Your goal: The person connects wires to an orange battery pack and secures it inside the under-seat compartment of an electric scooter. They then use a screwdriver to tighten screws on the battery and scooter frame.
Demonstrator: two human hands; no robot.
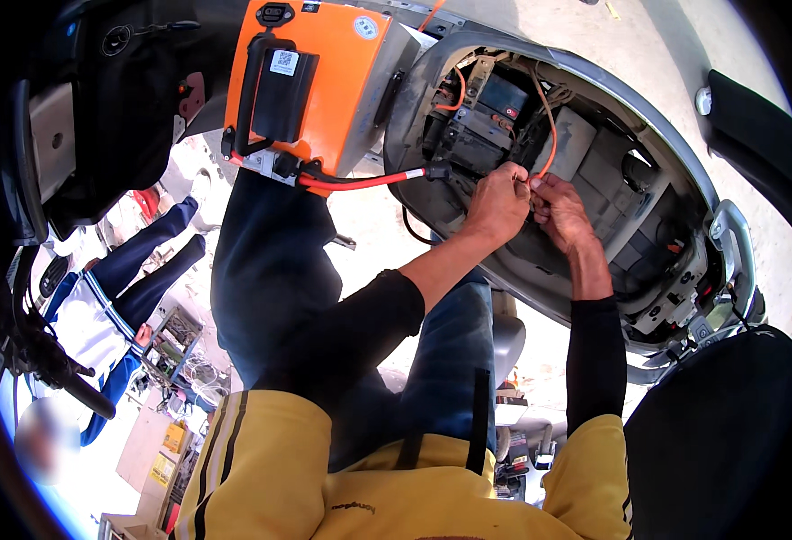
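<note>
Orange wire (553, 135) in hand over the open bay (405, 112), its joining apparently unfinished.
Right hand (562, 216): fingers pinching its near end; left hand (495, 209): fingers curled beside, grip unclear. Left, red cable (369, 183) joins orange box (337, 72); its right end seems unconnected.

Pinches the lower end of a thin orange wire (551, 130) in the right hand (561, 212), with the left hand (496, 207) just beside, above an open grey compartment (613, 148). Has on the left an orange box (340, 72) with a black handle (251, 99) and a red cable (360, 183) ending in a black connector (436, 170). Wears black sleeves (333, 335) and a yellow top (274, 450).
</note>
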